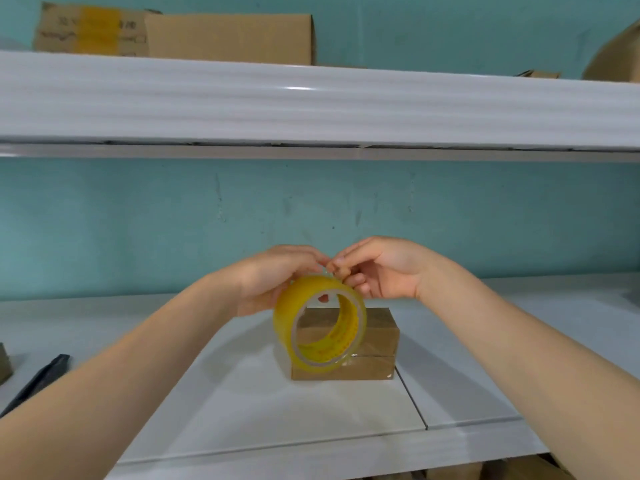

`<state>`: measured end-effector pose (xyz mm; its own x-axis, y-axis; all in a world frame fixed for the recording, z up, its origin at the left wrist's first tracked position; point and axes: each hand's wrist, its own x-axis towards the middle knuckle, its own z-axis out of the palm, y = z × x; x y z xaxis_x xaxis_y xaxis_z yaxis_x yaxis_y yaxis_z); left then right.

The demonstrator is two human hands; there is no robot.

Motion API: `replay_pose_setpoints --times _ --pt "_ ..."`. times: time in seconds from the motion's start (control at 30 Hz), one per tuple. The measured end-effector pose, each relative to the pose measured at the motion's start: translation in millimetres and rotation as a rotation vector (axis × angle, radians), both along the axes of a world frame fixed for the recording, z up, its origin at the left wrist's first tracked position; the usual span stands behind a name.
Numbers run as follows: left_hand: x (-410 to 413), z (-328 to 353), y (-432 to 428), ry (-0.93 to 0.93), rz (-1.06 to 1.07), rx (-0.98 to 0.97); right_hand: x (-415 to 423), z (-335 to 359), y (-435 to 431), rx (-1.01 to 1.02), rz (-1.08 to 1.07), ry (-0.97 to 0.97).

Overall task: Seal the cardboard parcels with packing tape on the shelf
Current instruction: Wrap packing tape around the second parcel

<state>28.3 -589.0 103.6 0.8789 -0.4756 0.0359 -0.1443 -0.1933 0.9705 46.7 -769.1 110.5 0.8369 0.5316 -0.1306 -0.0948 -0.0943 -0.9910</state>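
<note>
Two hands up | left hand (273,278) gripping tape roll (320,323) | right hand (381,268) fingers pinching tape end | small parcel (377,341) on shelf (242,393) partly taped, more to go

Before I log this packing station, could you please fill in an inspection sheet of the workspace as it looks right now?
Surface: white shelf board, a seam between panels right of the parcel.
Job's things: small brown cardboard parcel resting on the shelf; yellow-tinted roll of clear packing tape held above and in front of it.
Clutter: dark flat object at left, unidentifiable; cardboard corner at the left edge.
Hands: left hand grips the roll; right hand pinches at its top edge.
Cables: nothing seen.
Surroundings: teal wall; white upper shelf carrying larger brown cardboard boxes.
</note>
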Motion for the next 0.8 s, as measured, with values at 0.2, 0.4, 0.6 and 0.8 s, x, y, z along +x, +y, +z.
replay_pose_setpoints --times 0.2,0.4,0.6,0.8 --pt "9.4 -11.8 -0.6 0.060 -0.025 -0.045 4.3 -0.2 1.4 -0.028 -0.045 0.009" --pt "8.6 -17.3 0.1 0.126 -0.014 -0.171 2.3 3.9 5.4 -0.061 -0.094 0.042" --pt "-2.6 -15.9 5.0 0.152 0.038 -0.261 0.4 3.9 0.0 0.033 -0.254 -0.114" --pt "-10.8 -10.2 2.2 0.052 0.114 -0.380 -7.2 -6.2 -2.8 0.063 -0.079 -0.290"
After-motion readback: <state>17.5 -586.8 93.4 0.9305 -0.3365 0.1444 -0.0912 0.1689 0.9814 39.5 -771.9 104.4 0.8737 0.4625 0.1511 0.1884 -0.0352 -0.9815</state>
